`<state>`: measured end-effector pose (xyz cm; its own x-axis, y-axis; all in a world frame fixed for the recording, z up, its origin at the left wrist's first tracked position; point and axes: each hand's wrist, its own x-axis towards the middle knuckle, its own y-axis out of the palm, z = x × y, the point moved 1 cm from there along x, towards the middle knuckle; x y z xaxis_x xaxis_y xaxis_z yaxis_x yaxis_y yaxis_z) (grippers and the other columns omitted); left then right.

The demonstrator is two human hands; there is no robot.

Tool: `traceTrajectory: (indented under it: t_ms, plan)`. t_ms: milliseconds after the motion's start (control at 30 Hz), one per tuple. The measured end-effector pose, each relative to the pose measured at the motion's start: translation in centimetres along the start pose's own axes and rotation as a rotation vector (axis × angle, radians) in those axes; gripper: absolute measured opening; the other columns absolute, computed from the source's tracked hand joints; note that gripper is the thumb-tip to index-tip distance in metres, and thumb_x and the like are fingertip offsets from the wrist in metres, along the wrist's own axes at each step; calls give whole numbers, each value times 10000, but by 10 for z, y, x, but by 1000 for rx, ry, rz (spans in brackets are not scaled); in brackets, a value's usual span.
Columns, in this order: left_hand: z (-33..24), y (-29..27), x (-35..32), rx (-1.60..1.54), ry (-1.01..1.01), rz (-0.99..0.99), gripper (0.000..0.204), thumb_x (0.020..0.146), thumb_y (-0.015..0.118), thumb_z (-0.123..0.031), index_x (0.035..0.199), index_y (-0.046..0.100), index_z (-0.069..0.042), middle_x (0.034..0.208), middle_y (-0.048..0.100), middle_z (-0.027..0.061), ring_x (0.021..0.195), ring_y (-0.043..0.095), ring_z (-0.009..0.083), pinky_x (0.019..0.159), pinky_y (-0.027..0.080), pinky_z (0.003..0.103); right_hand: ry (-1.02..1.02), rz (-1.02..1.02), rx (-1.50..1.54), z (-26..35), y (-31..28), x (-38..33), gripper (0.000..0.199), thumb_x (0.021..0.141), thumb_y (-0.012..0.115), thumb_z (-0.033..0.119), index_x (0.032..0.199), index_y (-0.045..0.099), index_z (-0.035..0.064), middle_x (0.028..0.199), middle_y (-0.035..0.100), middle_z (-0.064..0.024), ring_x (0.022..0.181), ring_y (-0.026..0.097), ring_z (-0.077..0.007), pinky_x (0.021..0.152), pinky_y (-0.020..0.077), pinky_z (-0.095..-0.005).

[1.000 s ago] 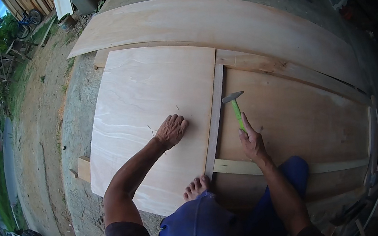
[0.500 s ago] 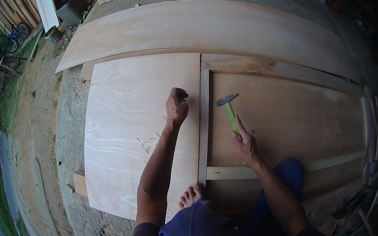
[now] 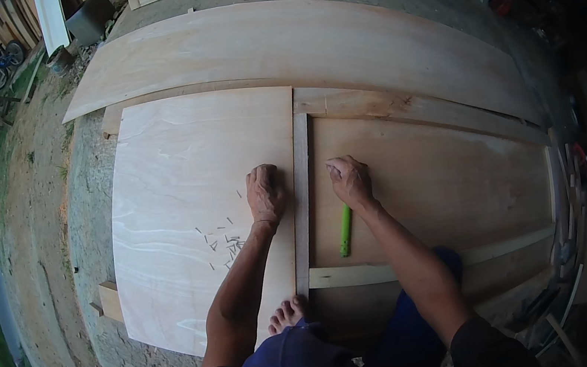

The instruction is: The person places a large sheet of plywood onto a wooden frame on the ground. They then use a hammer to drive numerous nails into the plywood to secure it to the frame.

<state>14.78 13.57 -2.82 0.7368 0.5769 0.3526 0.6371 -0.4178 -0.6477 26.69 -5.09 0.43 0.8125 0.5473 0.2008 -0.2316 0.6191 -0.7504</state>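
Note:
My left hand point(image 3: 263, 194) is closed, knuckles up, over the pale plywood sheet point(image 3: 184, 154), close to its right edge. What its fingers hold, if anything, is hidden. Several small nails point(image 3: 233, 248) lie loose on the plywood beside my left forearm. Across the wooden frame strip point(image 3: 301, 175), my right hand point(image 3: 351, 180) is closed around the upper part of a hammer point(image 3: 345, 232). The green handle sticks out below this hand, while the head is covered by my fingers. The framed wooden panel point(image 3: 435, 178) lies under the hammer.
A long plywood sheet point(image 3: 288, 41) lies beyond the work. Wooden rails point(image 3: 402, 104) border the panel. My bare foot point(image 3: 287, 313) rests at the plywood's near edge. A wood block point(image 3: 110, 301) juts out at left, over rough concrete. A bicycle point(image 3: 7, 57) stands far left.
My left hand has come nearer to me. My right hand has shifted up the hammer, covering its head, and moved left toward the strip. The view has shifted, and more nails show.

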Motion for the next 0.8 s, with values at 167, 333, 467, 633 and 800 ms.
traceTrajectory:
  t_ms: [167,333,467,633,800]
  plan:
    - [-7,-1,0,-31,-41,60,282,770,582,-3,1042,601,-74,1023,617,139,993,553,366,881,456,443,153,253,-64,4,32,41,181,869,671,144,1027,733,81,1041,711,-196,944,686,-412,792,560,-467]
    - [-6,-3,1,-26,-18,10,177,818,618,-41,992,617,-77,988,637,125,947,572,351,846,462,432,145,361,-237,16,36,52,197,868,608,85,1019,730,56,1063,712,-216,958,696,-410,825,574,-485]
    - [-7,-5,0,-15,6,6,171,823,626,-48,992,617,-75,990,637,125,946,572,351,844,462,433,105,551,-456,35,32,68,197,836,606,69,987,729,36,1050,714,-225,980,711,-390,824,586,-477]
    - [-12,-3,0,-25,-19,31,156,835,630,-55,989,617,-78,981,637,124,946,571,349,845,460,436,-131,551,-624,24,25,69,196,828,623,91,983,740,61,1022,719,-210,936,732,-364,775,598,-453]
    - [-6,-6,2,-17,1,11,153,838,627,-54,989,616,-80,972,638,122,943,572,350,847,458,434,-237,606,-650,8,21,66,188,826,633,101,975,742,66,999,721,-209,924,728,-357,770,594,-456]
